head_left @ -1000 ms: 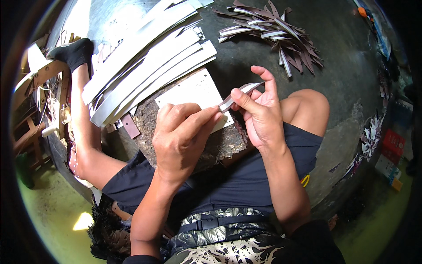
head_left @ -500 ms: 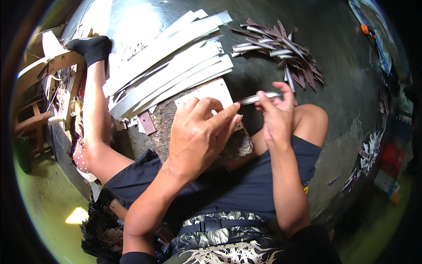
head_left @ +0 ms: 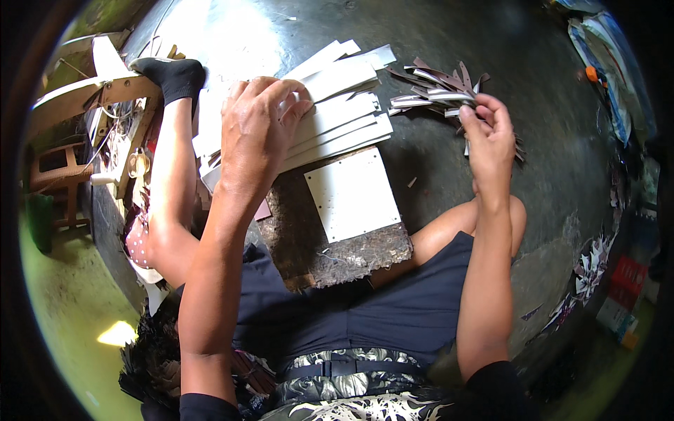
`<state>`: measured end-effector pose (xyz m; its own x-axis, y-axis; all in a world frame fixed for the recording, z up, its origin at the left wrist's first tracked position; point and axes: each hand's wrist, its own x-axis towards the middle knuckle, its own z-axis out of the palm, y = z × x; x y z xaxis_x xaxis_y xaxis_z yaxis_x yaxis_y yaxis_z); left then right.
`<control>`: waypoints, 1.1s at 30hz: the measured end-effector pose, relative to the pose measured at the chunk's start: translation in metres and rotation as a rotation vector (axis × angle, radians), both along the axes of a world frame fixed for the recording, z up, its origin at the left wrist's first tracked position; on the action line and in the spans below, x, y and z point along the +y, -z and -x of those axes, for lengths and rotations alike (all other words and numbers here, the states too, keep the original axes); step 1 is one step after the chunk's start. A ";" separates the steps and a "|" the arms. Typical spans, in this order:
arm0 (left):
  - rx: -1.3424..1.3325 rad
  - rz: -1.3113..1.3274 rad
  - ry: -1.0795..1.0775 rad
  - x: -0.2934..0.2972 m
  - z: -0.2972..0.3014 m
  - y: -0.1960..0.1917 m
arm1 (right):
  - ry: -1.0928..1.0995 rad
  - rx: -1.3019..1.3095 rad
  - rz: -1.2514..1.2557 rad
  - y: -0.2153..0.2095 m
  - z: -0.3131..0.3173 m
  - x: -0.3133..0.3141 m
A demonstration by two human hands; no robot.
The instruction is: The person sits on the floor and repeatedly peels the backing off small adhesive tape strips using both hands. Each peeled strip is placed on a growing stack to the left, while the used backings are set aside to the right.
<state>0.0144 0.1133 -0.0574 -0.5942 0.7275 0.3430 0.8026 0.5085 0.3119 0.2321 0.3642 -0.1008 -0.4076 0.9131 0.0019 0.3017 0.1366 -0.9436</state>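
My left hand [head_left: 256, 130] is over the stack of long white strips [head_left: 344, 81], its fingers bent and a gap showing between thumb and forefinger; it seems to hold nothing. At the right, my right hand [head_left: 491, 144] reaches the pile of short brown and white strips [head_left: 439, 88]. Its thumb and fingers are apart beside a pale strip at the pile's near edge. Between my legs stands a rough dark block [head_left: 295, 242]. A white square plate [head_left: 354, 200] with small dark holes along its edges lies on top of it.
A wooden frame [head_left: 91, 91] stands beside my stretched left leg, with a brown plastic stool [head_left: 62, 182] behind it. Dark scraps are heaped at the lower left. Pale scraps [head_left: 591, 270] and plastic bags [head_left: 604, 77] lie along the right side of the dark floor.
My left hand has moved from the plate up and left over the white strips. The right hand has carried a short strip up and right to the pile. The plate is now uncovered.
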 end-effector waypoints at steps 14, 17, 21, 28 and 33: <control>0.120 -0.106 0.102 -0.009 -0.007 -0.001 | -0.493 0.139 -0.525 -0.019 0.075 -0.061; 0.091 -0.149 0.149 -0.015 -0.017 -0.019 | -0.517 0.193 -0.455 -0.026 0.069 -0.067; -0.081 -0.134 0.120 -0.050 -0.053 -0.060 | -0.659 0.237 -0.002 -0.055 0.020 -0.079; -0.131 0.237 0.108 -0.085 -0.107 -0.062 | -0.644 -0.125 0.202 -0.069 -0.034 -0.126; -0.555 -0.099 0.194 -0.045 -0.139 -0.024 | -0.558 -0.083 0.099 -0.052 -0.036 -0.135</control>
